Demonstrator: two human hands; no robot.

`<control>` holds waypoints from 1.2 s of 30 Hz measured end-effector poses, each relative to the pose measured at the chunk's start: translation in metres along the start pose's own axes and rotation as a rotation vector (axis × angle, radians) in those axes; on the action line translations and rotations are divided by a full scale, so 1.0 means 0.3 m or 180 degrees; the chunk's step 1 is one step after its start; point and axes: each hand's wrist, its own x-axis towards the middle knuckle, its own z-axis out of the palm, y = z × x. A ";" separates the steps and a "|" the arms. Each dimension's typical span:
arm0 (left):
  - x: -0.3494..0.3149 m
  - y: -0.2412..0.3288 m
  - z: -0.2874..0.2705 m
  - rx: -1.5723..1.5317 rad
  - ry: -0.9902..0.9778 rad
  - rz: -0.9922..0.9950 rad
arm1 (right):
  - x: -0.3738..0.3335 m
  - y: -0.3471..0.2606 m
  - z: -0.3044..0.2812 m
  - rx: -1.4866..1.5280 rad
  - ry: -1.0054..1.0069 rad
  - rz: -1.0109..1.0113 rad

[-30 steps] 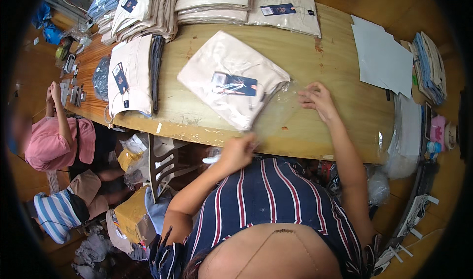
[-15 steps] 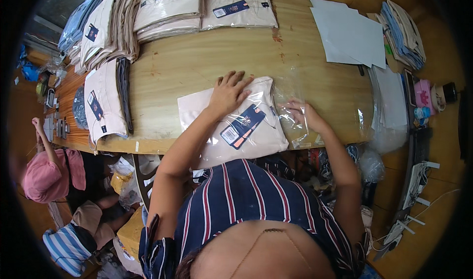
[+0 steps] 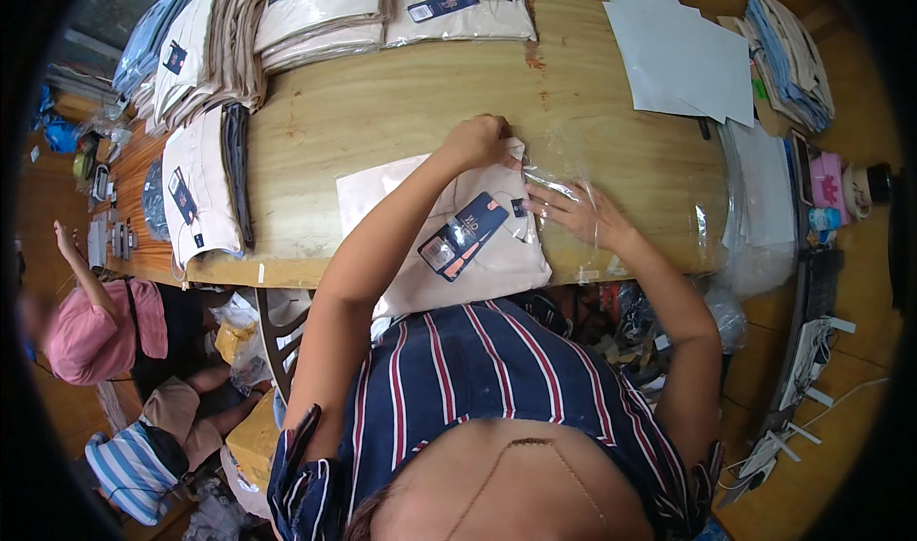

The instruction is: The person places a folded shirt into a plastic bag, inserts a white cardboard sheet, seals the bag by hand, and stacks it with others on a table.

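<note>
A folded pale beige garment (image 3: 396, 192) lies at the table's near edge, tilted, with a navy hang tag (image 3: 465, 236) and a thin cord on top. Clear plastic film from a bag (image 3: 564, 159) spreads past its right side. My left hand (image 3: 480, 143) is at the garment's far right corner, fingers curled in a pinch on the bag's edge; the fingertips are partly hidden. My right hand (image 3: 581, 213) has its fingers stretched out toward the garment's right edge, with the film about them. Whether they are inside or under the film I cannot tell.
Stacks of bagged beige garments (image 3: 320, 16) line the far left, with another pile (image 3: 202, 192) nearer. White sheets (image 3: 673, 54) lie at the far right beside folded clothes (image 3: 788, 59). Clear bags (image 3: 759, 197) hang over the right edge. A person in pink (image 3: 100, 331) sits at left.
My left hand has gone from lying flat on the garment to curled at its far right corner. My right hand has shifted slightly left, its fingers nearer the garment's edge.
</note>
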 end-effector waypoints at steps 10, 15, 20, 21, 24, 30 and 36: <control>-0.258 0.184 -0.467 -0.2587 0.0265 0.0805 | -0.115 -0.093 -0.084 0.4546 0.0907 0.1673; -0.312 0.208 -0.662 -0.2610 0.0916 0.0959 | 0.145 0.030 -0.310 0.5621 0.2545 0.1840; -0.313 0.223 -0.739 -0.2619 0.1821 0.0983 | 0.252 0.195 -0.585 0.3925 0.2966 0.1210; -0.335 0.218 -0.720 -0.2372 0.1931 0.0899 | 0.244 0.186 -0.607 0.3460 0.2961 0.1259; -0.412 0.214 -0.574 -0.1610 0.1976 0.0688 | 0.166 0.121 -0.505 0.2272 0.2600 0.0936; -0.440 -0.153 0.026 -0.0366 0.1100 0.1641 | -0.070 -0.045 -0.008 0.0620 0.1197 0.0467; -0.520 -0.135 0.053 0.0331 0.1108 0.1999 | -0.129 -0.150 -0.028 0.0891 0.0859 0.0674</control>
